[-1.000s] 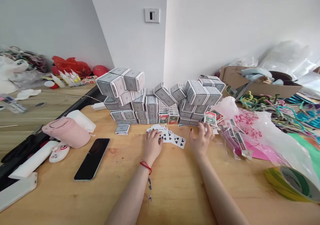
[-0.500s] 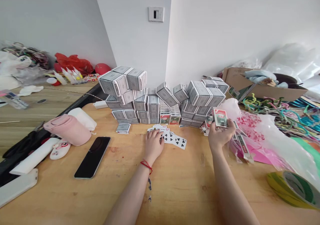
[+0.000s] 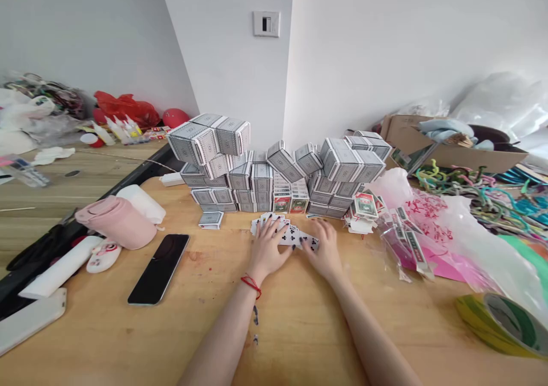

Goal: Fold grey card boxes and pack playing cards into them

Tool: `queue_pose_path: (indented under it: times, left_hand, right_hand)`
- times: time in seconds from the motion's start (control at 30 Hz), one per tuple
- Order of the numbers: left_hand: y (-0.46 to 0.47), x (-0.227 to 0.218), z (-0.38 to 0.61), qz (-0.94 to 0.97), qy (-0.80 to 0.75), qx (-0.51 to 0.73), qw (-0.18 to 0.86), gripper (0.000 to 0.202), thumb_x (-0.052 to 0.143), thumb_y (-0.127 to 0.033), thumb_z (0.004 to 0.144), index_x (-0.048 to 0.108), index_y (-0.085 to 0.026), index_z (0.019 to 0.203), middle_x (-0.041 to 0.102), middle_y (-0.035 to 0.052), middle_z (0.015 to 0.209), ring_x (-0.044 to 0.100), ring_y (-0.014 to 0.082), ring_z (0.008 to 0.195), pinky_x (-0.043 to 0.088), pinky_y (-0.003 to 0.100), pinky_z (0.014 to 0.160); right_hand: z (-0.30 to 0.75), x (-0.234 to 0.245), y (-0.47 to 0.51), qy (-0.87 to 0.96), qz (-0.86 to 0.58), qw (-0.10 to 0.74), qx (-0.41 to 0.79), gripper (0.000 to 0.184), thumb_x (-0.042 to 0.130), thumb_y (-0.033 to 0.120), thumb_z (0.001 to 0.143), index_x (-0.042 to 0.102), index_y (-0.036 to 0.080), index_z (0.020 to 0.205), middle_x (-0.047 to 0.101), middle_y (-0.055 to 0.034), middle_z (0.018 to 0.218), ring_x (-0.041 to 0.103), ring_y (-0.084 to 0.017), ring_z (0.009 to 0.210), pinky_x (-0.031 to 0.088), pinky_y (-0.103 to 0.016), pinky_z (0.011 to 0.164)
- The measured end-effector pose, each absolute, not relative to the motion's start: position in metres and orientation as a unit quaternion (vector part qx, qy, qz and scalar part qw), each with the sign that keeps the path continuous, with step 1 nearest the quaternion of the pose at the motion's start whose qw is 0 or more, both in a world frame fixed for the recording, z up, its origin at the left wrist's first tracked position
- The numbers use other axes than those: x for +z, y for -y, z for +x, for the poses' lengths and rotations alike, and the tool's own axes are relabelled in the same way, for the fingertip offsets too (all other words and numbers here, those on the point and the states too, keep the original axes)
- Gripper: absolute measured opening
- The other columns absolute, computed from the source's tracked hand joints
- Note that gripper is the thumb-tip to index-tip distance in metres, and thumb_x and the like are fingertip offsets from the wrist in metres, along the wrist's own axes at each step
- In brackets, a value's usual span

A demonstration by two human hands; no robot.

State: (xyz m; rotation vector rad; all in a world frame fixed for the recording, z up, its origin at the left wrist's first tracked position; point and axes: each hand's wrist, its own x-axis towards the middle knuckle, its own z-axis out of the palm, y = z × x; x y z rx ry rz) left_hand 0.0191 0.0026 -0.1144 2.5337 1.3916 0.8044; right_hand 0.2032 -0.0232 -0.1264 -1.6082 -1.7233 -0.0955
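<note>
A loose spread of face-up playing cards point(image 3: 292, 235), several showing clubs, lies on the wooden table in front of stacked card decks. Flat over its left part rests my left hand point(image 3: 266, 252), open, fingers spread, a red string around the wrist. My right hand point(image 3: 324, 252) is at the spread's right end, fingers apart, thumb touching the last card. Both palms hide some cards. Just right of the hands, a red and green card box point(image 3: 365, 205) sits on top of other small boxes. A single deck point(image 3: 210, 220) with grey backs lies to the left.
Behind the hands stands a tall wall of grey-backed decks point(image 3: 262, 183), its top decks tilted or overhanging. On the left are a phone point(image 3: 158, 269) and a pink bottle-like roll point(image 3: 117, 221). Plastic wrapping point(image 3: 428, 217) and a tape roll point(image 3: 499, 323) lie right.
My right hand has let go of the card box, now on the small boxes at right, and moved left to the cards. My left hand has spread its fingers over them.
</note>
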Motion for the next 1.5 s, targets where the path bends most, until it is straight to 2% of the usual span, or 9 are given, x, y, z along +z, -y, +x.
queue_pose_path:
  times: [0.13, 0.43, 0.63, 0.73, 0.93, 1.13, 1.23, 1.37, 1.5]
  left_hand:
    - [-0.001, -0.117, 0.021, 0.852, -0.458, 0.241, 0.081, 0.041, 0.051, -0.035, 0.079, 0.048, -0.028, 0.12, 0.042, 0.0038, 0.134, 0.032, 0.0235, 0.126, 0.022, 0.049, 0.105]
    - [-0.007, -0.119, 0.018, 0.825, -0.466, 0.297, 0.119, 0.032, 0.057, -0.026, 0.077, 0.055, -0.023, 0.108, 0.055, 0.0062, 0.114, 0.045, 0.0229, 0.112, 0.037, 0.043, 0.095]
    - [-0.009, -0.119, 0.017, 0.799, -0.482, 0.342, 0.113, 0.041, 0.06, -0.028, 0.074, 0.05, -0.023, 0.114, 0.054, 0.0064, 0.117, 0.046, 0.0229, 0.112, 0.035, 0.045, 0.097]
    - [-0.009, -0.12, 0.017, 0.796, -0.48, 0.354, 0.101, 0.041, 0.058, -0.027, 0.076, 0.049, -0.023, 0.115, 0.055, 0.0056, 0.118, 0.044, 0.0213, 0.115, 0.033, 0.043, 0.1]
    - [-0.01, -0.122, 0.017, 0.792, -0.483, 0.358, 0.105, 0.04, 0.058, -0.028, 0.076, 0.05, -0.023, 0.115, 0.056, 0.0064, 0.118, 0.046, 0.0223, 0.115, 0.035, 0.045, 0.098]
    - [-0.009, -0.121, 0.016, 0.784, -0.483, 0.372, 0.12, 0.04, 0.059, -0.029, 0.076, 0.05, -0.023, 0.114, 0.056, 0.0065, 0.118, 0.047, 0.0227, 0.114, 0.036, 0.045, 0.097]
    - [-0.007, -0.118, 0.017, 0.774, -0.481, 0.392, 0.122, 0.038, 0.056, -0.03, 0.078, 0.049, -0.023, 0.114, 0.055, 0.0063, 0.117, 0.047, 0.0209, 0.113, 0.038, 0.04, 0.096]
    - [-0.005, -0.117, 0.023, 0.744, -0.491, 0.434, 0.126, 0.039, 0.055, -0.034, 0.078, 0.047, -0.021, 0.114, 0.056, 0.0073, 0.113, 0.049, 0.0197, 0.109, 0.04, 0.037, 0.094]
    - [-0.004, -0.118, 0.031, 0.755, -0.474, 0.429, 0.141, 0.044, 0.057, -0.033, 0.077, 0.044, -0.021, 0.117, 0.055, 0.0075, 0.114, 0.047, 0.0202, 0.11, 0.04, 0.037, 0.094]
  right_hand:
    - [0.202, -0.146, 0.017, 0.728, -0.609, 0.312, 0.046, 0.045, 0.052, 0.034, 0.076, 0.046, 0.019, 0.118, 0.056, -0.0114, 0.112, 0.045, -0.028, 0.111, 0.032, -0.05, 0.095]
    - [0.213, -0.152, 0.013, 0.638, -0.645, 0.414, 0.081, 0.043, 0.063, 0.031, 0.068, 0.052, 0.021, 0.108, 0.055, -0.009, 0.096, 0.049, -0.027, 0.094, 0.043, -0.044, 0.079]
    - [0.216, -0.15, 0.014, 0.547, -0.664, 0.498, 0.107, 0.017, 0.056, 0.032, 0.072, 0.056, 0.019, 0.083, 0.055, -0.0056, 0.08, 0.053, -0.022, 0.078, 0.044, -0.038, 0.073]
    - [0.219, -0.154, 0.012, 0.496, -0.682, 0.524, 0.115, 0.018, 0.054, 0.037, 0.074, 0.054, 0.019, 0.075, 0.057, -0.0054, 0.079, 0.053, -0.02, 0.077, 0.044, -0.036, 0.073]
    - [0.222, -0.156, 0.011, 0.417, -0.703, 0.554, 0.161, 0.034, 0.054, 0.051, 0.071, 0.05, 0.018, 0.076, 0.058, -0.0061, 0.079, 0.056, -0.019, 0.072, 0.045, -0.033, 0.065]
    - [0.215, -0.145, 0.014, 0.379, -0.677, 0.575, 0.261, 0.04, 0.052, 0.06, 0.068, 0.041, 0.022, 0.077, 0.058, -0.0017, 0.069, 0.056, -0.016, 0.052, 0.043, -0.028, 0.044]
    - [0.213, -0.143, 0.014, 0.352, -0.636, 0.591, 0.351, 0.042, 0.052, 0.06, 0.068, 0.035, 0.024, 0.083, 0.06, -0.0016, 0.076, 0.055, -0.016, 0.043, 0.041, -0.027, 0.034]
    - [0.207, -0.141, 0.012, 0.35, -0.576, 0.621, 0.401, 0.044, 0.056, 0.054, 0.066, 0.036, 0.024, 0.091, 0.061, -0.0052, 0.086, 0.058, -0.017, 0.05, 0.045, -0.029, 0.036]
    - [0.185, -0.136, 0.009, 0.365, -0.517, 0.622, 0.461, 0.04, 0.062, 0.047, 0.064, 0.046, 0.021, 0.09, 0.06, -0.0024, 0.077, 0.059, -0.018, 0.056, 0.049, -0.029, 0.04]
